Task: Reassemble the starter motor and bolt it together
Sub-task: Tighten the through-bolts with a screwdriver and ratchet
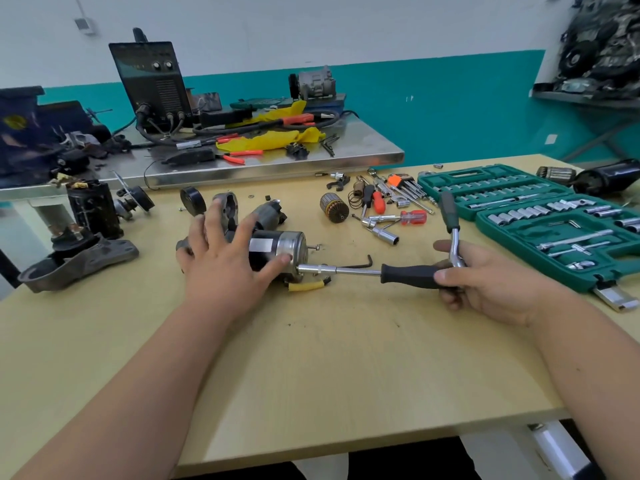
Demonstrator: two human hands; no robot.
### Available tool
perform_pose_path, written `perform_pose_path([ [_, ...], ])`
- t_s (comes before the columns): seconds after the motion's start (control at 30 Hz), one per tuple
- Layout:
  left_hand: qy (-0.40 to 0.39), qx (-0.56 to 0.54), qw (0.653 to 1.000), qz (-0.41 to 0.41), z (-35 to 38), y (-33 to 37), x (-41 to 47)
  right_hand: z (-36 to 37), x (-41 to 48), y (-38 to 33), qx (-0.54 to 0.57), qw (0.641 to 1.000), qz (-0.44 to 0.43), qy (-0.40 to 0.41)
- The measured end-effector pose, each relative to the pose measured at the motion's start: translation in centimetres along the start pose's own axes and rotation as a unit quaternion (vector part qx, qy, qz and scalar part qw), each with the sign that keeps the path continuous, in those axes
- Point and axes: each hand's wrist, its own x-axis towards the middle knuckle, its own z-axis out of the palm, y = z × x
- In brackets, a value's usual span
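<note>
- The person's left grip point(228, 261) is lying flat over the starter motor point(277, 249), fingers straight and spread, thumb touching the silver end cap.
- The starter motor is lying on its side on the wooden surface point(311, 358), mid-left, end cap facing right.
- The right grip point(485, 282) is curling its fingers around the black handle of a nut driver point(408, 275), whose socket is meeting the end cap's lower edge.
- The same grip is also clasping a ratchet point(450, 213), its green handle pointing up and away.
- A black hex key point(360, 263) is lying just behind the driver's shaft.
- An armature point(334, 207), red screwdrivers point(412, 216) and an open green socket case point(588, 271) are sitting beyond.
</note>
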Motion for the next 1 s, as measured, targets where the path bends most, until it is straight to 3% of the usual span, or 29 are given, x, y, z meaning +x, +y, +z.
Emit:
perform_pose_path([
  [0.13,-0.021,0.042,0.999,0.01,-0.4,-0.2,0.2,0.5,0.7,0.2,-0.192,0.978,0.013,0.083],
  [0.3,-0.036,0.055,0.998,0.012,-0.7,0.0,0.4,0.4,0.0,-0.3,-0.019,1.0,-0.008,0.012],
  [0.43,-0.049,0.057,0.997,0.008,-0.9,0.1,0.7,0.7,0.9,0.0,-0.212,0.97,-0.029,0.115],
  [0.57,-0.045,0.063,0.997,0.01,-0.8,0.1,0.7,0.4,0.0,0.1,-0.004,1.0,-0.005,0.017],
  [0.7,-0.046,0.06,0.997,0.008,-0.7,0.1,0.7,0.4,0.9,0.3,-0.14,0.985,-0.03,0.096],
  [0.8,-0.043,0.057,0.997,0.006,-0.7,0.0,0.6,0.3,0.2,0.1,-0.024,0.999,-0.023,0.014],
  [0.83,-0.043,0.057,0.997,0.006,-0.7,0.0,0.6,0.2,0.3,0.2,-0.026,0.999,-0.022,0.02],
  [0.93,-0.045,0.056,0.997,0.005,-0.8,0.1,0.5,0.7,0.6,0.1,-0.177,0.98,-0.018,0.091],
  [1.0,-0.042,0.05,0.998,0.006,-0.8,0.1,0.4,0.9,0.3,-0.1,-0.114,0.991,-0.021,0.07],
])
